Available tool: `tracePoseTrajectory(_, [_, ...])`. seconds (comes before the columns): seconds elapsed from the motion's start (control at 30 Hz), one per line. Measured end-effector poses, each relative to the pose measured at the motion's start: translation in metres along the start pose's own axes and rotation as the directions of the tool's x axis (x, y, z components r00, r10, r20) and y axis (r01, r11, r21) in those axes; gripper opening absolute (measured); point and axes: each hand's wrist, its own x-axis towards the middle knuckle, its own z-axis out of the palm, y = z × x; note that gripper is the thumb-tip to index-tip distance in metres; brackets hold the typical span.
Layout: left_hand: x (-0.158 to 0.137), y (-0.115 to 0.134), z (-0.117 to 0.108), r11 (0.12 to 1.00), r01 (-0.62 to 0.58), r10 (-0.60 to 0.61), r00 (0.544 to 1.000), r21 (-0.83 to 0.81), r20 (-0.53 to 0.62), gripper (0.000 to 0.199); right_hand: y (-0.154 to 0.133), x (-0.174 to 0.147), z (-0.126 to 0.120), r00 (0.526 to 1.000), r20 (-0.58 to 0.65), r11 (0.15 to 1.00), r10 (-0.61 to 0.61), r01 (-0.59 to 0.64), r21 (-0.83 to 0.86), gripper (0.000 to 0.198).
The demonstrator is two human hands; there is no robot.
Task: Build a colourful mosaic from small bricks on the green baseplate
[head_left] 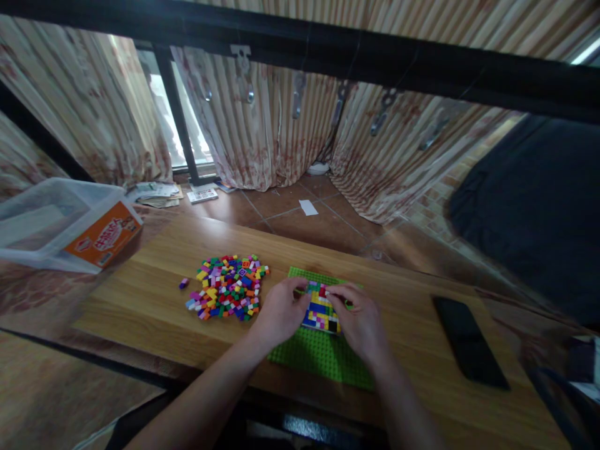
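A green studded baseplate lies on the wooden table. On it sits a multicoloured panel of small toy bricks, with yellow, blue, white and pink rows and one black patch. My left hand is closed at the panel's left edge, with thumb and fingers against it. My right hand pinches at the far right of the panel, its fingertips on a small red brick. Some of the panel's right side is hidden behind my right hand. Left of the baseplate is a heap of loose toy bricks.
A purple brick lies apart from the heap. A black phone rests at the right of the wooden table. A clear plastic box with an orange label stands beyond the left end. A dark bar crosses overhead.
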Motion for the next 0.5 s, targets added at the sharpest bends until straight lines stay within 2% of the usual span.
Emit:
tracePoseTrajectory(0.27, [-0.0021,-0.0012,0.0025,0.998,-0.044,0.043,0.999,0.039,0.023,0.029,0.0003,0.0036,0.0061,0.997,-0.035,0.997,0.073,-0.074,-0.034,0.023])
tracePoseTrajectory(0.5, [-0.0045,0.0059,-0.0001,0.998,-0.026,0.024,0.999,0.061,0.029,0.031,0.0012,0.0015,0.0055,0.988,-0.038,0.989,0.147,-0.148,-0.015,0.022])
